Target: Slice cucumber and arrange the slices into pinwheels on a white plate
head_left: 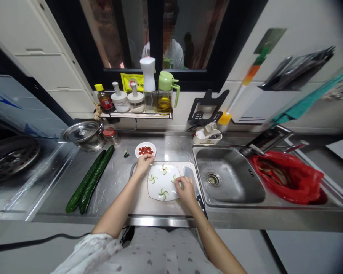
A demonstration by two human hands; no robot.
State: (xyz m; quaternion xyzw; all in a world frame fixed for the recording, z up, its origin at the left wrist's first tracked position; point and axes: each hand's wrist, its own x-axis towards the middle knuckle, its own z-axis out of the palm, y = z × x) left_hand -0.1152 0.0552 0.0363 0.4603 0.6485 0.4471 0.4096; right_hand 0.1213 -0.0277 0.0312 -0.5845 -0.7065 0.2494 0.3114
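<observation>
Two cucumbers (pixel 88 182), one square plate (pixel 163 182), one small dish (pixel 145 150), one knife (pixel 194 188).

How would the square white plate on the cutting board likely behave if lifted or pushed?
The square plate looks glazed and rigid, so it would probably keep its shape but could chip if dropped. It lies flat on the cutting board, so it should slide rather than tip. With the left hand and right hand at opposite edges, its smooth rim may be slippery.

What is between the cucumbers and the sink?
In the head view, a cutting board lies between the cucumbers and the sink, with a white plate and a knife on it.
</observation>
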